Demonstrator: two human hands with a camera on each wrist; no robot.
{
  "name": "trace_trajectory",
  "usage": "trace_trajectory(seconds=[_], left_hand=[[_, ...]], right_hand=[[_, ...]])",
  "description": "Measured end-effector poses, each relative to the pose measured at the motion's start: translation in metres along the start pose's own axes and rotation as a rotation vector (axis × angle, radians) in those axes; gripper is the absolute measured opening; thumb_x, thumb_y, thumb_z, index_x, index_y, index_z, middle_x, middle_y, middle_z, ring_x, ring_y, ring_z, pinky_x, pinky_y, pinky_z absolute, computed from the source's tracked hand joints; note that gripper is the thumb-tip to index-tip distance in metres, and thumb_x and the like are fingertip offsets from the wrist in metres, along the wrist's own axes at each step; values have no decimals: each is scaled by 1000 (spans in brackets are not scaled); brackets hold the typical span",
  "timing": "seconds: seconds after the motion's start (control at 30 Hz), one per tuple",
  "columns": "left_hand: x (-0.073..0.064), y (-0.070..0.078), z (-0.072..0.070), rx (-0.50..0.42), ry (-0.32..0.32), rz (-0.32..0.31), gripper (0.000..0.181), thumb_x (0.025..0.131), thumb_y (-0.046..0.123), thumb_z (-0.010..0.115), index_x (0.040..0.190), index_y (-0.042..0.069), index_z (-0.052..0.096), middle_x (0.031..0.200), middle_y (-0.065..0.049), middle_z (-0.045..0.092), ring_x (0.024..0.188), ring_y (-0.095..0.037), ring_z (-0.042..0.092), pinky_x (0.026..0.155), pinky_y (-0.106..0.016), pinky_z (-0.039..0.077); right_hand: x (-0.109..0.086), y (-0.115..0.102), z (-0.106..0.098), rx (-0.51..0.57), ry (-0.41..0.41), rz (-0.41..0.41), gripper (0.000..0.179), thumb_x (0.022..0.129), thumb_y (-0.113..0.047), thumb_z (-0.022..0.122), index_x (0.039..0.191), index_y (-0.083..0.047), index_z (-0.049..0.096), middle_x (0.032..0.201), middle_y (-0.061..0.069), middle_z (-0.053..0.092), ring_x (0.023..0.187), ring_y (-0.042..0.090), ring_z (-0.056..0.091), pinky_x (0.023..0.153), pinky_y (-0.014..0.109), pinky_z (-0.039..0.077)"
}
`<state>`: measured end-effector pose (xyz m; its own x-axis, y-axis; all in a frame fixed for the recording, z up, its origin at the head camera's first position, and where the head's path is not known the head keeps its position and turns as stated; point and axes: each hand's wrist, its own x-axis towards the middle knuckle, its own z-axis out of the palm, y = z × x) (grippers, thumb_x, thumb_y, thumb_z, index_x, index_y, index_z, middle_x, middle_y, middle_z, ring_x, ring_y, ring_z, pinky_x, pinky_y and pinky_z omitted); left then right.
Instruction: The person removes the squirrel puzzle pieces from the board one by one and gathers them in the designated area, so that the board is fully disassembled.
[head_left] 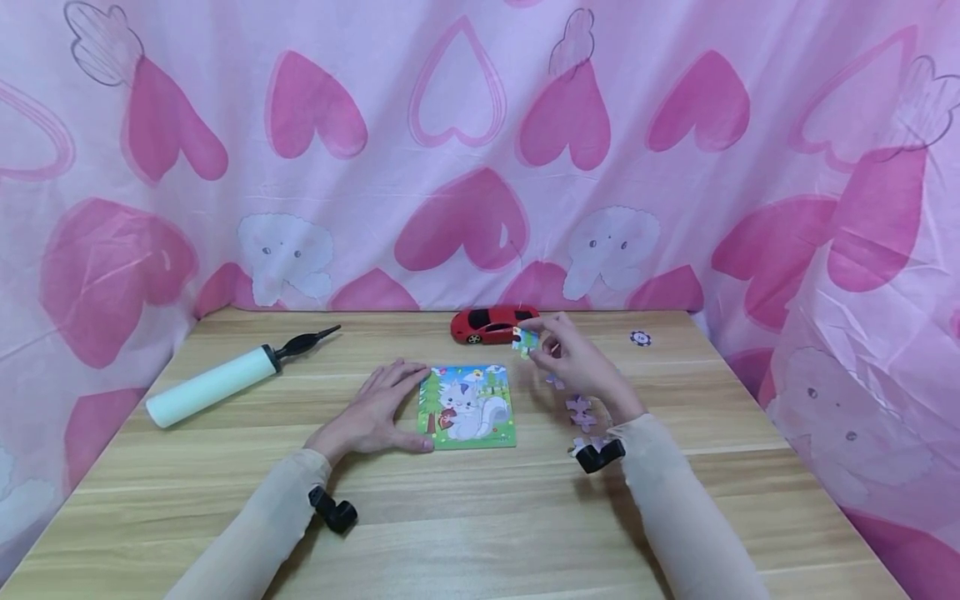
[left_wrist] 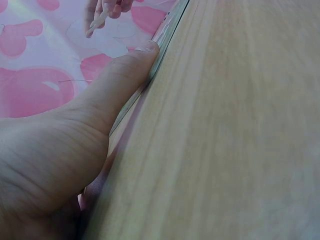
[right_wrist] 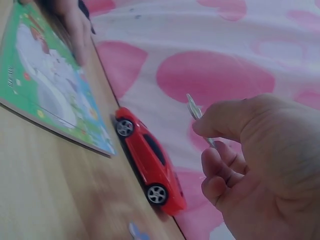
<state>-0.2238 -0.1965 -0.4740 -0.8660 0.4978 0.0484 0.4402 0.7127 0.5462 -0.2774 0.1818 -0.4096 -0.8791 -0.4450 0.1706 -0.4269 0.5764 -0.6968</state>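
Note:
A square picture puzzle (head_left: 468,417) with a white squirrel lies flat on the wooden table. Along its left side rests my left hand (head_left: 372,414), thumb at the lower left edge and fingers stretched toward the upper left corner. Raised above the table, beyond the puzzle's upper right corner, my right hand (head_left: 581,360) pinches a small jigsaw piece (head_left: 526,341) between thumb and fingers. In the right wrist view the piece (right_wrist: 193,108) shows edge-on. Several loose purplish jigsaw pieces (head_left: 578,412) lie under and beside the right forearm, partly hidden by it.
Behind the right hand a red toy car (head_left: 480,323) stands near the table's back edge. A white hand pump (head_left: 217,387) with a black nozzle lies at the left. Toward the back right is a small round chip (head_left: 641,338). A pink heart-patterned curtain (head_left: 461,221) hangs behind the table.

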Motion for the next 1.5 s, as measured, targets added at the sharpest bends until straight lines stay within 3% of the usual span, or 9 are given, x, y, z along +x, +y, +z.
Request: trace_trajectory(seconds=[0.23,0.53,1.17,1.5], left_hand=[[0,0,0,-4,0,-4,125,79,68,93,175,11,36,180,-12,32,171,-45,10,139,-65,-1],[0,1,-1,-4,-8,-12,125,80,68,93,175,11,35,181,-11,31,172,-45,9,139,-65,-1],[-1,3,-2,-14,-14,-17,125,80,67,93,176,12,34,181,-12,31,172,-45,8,139,-65,-1],[-1,2,-1,-8,-7,-9,125,80,68,92,175,12,35,180,-12,32,172,-45,9,139,-65,-1]], right_hand=[[-3,3,-11,8,5,9,49,109,-10,70,157,-18,63,124,10,53,102,24,60,80,33,57],[-4,11,-9,-3,-10,53,49,106,-10,75,153,-22,67,133,9,56,104,25,59,78,34,57],[-1,35,12,52,-184,179,52,101,-7,79,150,-24,71,136,4,62,116,30,56,87,38,60],[-1,35,17,27,-186,216,52,100,-4,79,145,-30,75,142,1,59,123,28,54,104,44,57]])
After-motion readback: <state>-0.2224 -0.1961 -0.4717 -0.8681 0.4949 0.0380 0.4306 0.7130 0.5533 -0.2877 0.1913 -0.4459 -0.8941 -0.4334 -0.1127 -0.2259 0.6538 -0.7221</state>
